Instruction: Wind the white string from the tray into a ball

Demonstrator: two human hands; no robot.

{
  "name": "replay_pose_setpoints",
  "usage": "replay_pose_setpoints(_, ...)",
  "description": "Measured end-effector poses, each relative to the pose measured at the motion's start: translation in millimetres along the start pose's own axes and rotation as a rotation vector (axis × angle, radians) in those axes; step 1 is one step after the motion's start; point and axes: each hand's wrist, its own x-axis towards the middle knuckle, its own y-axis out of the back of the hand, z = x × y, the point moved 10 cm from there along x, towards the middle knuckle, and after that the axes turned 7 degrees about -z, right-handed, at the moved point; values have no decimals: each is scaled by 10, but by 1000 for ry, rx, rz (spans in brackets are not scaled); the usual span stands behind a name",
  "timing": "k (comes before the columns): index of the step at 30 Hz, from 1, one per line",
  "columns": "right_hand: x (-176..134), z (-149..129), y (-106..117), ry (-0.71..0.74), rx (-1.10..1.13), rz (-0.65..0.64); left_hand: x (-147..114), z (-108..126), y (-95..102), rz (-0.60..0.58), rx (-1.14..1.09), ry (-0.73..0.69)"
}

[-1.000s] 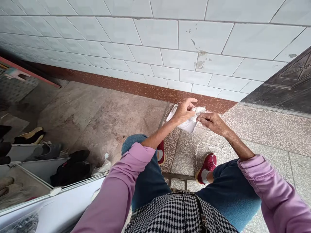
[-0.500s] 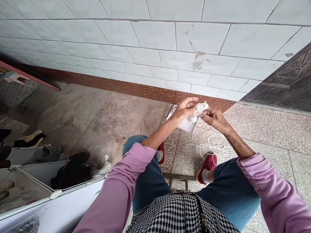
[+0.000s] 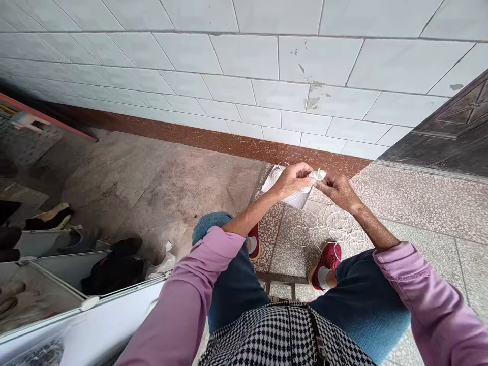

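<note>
A small white bundle of cord (image 3: 317, 175) is held up between both hands, over a white box on the floor. My left hand (image 3: 295, 180) has its fingers closed around the bundle's left side. From the right, my right hand (image 3: 337, 190) pinches it with thumb and fingers. The shallow white box (image 3: 299, 201) is partly hidden beneath my left hand, with white cord inside. Loose loops of white cord (image 3: 335, 226) spread over the floor below my right hand, beside my right shoe. The details of the bundle are too small to make out.
A tiled wall (image 3: 244, 56) with a brown skirting stands ahead, and a dark door (image 3: 453, 122) is at the right. Red shoes (image 3: 330, 258) flank the floor between my knees. A rack with shoes (image 3: 91, 300) stands at the lower left.
The white bundle has come slightly lower and is turned. My left fingers have folded in around it, and my right hand has closed nearer to it.
</note>
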Motion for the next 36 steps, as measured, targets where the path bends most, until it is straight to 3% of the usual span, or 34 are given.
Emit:
replay_pose_setpoints(5, -12, 101, -11, -45, 38, -34, 22, -42, 112, 112, -6, 5)
replay_pose_setpoints(9, -45, 52, 22, -23, -27, -25, 33, -56, 49, 55, -4, 5)
replay_pose_setpoints(13, -95, 19, 91, -7, -80, -19, 35, -56, 106, 74, 106, 25)
replay_pose_setpoints(18, -134, 34, 177, -4, 21, -8, 31, -82, 139, 112, 300, 84)
replay_pose_setpoints(22, -88, 46, 152, 0, 82, -12, 10, -113, -153, -85, 377, 125)
replay_pose_setpoints(24, -49, 63, 148, 2, 133, -12, -16, -98, -292, -195, 308, 134)
replay_pose_setpoints(27, 4, 139, 145, -38, 278, -22, -40, -44, -356, -255, 110, 148)
replay_pose_setpoints(31, 37, 205, 89, -95, 424, -63, -31, -30, -251, -167, -92, 148)
replay_pose_setpoints(36, 7, 64, 119, 2, 293, -5, 4, -105, -38, 23, -143, 92)
